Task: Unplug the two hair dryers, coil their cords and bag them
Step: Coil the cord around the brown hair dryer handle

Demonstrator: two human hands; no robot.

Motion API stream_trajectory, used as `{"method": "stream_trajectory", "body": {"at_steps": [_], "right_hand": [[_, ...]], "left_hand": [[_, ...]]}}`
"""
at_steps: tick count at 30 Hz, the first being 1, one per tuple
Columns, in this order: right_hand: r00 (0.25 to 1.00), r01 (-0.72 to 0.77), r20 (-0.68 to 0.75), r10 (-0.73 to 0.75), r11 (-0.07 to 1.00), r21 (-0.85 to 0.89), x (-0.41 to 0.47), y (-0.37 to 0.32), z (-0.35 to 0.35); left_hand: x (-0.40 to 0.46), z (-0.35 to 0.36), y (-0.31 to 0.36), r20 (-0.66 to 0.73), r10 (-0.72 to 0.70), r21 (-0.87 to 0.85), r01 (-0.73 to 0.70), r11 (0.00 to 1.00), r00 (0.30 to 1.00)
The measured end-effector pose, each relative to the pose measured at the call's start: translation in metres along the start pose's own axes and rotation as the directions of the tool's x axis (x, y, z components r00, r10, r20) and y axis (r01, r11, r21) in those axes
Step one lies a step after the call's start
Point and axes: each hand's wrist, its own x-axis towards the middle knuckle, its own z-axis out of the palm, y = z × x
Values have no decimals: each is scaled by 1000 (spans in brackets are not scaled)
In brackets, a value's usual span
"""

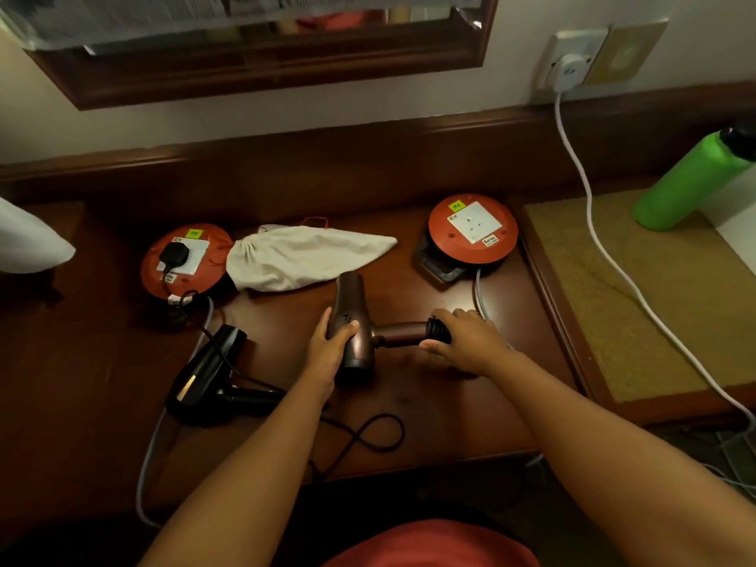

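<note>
- Head view, risks: the black hair dryer is seen with its black plug seated in the left socket reel; if that dryer were lifted for bagging first, the cord would probably pull taut and drag the reel across the tabletop.
- The black cord loop lies loose near the front edge of the tabletop and could be snagged by a forearm.
- Head view, positions: the brown hair dryer lies on the tabletop between the hands; its barrel is clasped by the left hand, fingers curled round it.
- The ribbed end of its handle is closed on by the right hand; what lies under the palm cannot be told.
- The cloth bag lies just behind the brown dryer, near the right socket reel, whose socket is bare.
</note>
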Motion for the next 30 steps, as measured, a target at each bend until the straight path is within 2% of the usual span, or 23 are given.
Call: {"method": "stream_trajectory", "body": {"at_steps": [4, 10, 19, 30], "right_hand": [[998, -68, 18, 66, 991, 120, 12, -8, 3], [997, -78, 35, 74, 991, 108, 32, -11, 30], [990, -137, 60, 126, 961, 241, 43, -8, 45], [988, -128, 125, 92, 941, 314, 57, 2, 39]], "left_hand": [[8, -6, -7, -41, 2, -19, -3, 1000, 999], [18, -13, -19, -96, 5, -13, -6, 1000, 995], [37, -13, -30, -86, 59, 75, -53, 996, 995], [45, -12, -30, -50, 123, 208, -110, 972, 991]]}}
